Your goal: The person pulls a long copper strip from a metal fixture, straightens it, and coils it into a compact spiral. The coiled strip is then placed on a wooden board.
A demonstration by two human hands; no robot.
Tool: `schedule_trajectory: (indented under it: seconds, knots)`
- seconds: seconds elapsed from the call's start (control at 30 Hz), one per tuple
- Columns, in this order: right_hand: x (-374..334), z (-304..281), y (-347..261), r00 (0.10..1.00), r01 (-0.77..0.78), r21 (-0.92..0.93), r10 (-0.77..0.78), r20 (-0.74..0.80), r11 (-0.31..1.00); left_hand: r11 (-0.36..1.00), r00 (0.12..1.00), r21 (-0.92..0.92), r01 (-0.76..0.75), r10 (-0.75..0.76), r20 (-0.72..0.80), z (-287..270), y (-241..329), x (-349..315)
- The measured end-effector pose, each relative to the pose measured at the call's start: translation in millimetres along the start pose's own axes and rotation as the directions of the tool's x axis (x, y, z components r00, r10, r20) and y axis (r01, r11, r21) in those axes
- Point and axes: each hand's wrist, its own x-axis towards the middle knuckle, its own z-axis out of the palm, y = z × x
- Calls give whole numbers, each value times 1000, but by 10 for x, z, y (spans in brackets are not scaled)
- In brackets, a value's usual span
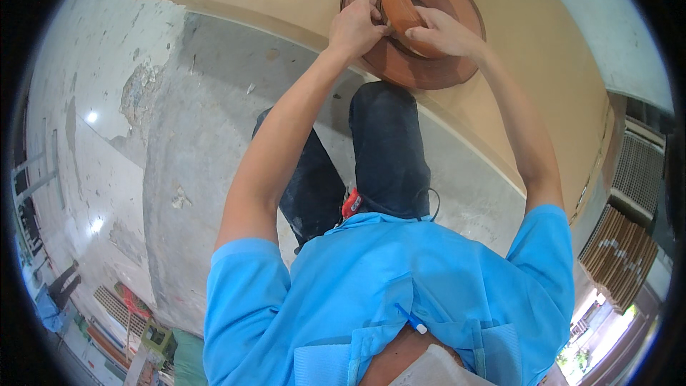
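Observation:
A wide, flat roll of reddish-brown strip lies on the tan board in front of me. From its middle rises an orange-brown loop of the strip. My left hand is at the left side of that loop, its thumb and fingers pinched at the loop's lower edge; the fingertips are partly hidden. My right hand grips the loop's right side, thumb outside and fingers reaching into it.
My legs are close to the board's near edge, over a worn grey concrete floor. Stacked brown slats stand at the far right. At the lower left are a green crate and another person in blue.

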Motion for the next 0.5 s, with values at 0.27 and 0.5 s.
schedule_trajectory:
  seconds: [0.27, 0.5]
  knots:
    - [-68, -102, -92, 998, -21, 115, 14, 55, 993, 1000, 1000, -29, -9, 9, 22, -2, -64, 3]
    - [-128, -167, -152, 999, 33, 224, -30, -15, 974, 998, 997, -52, -22, 18, -80, 37, -11, 4]
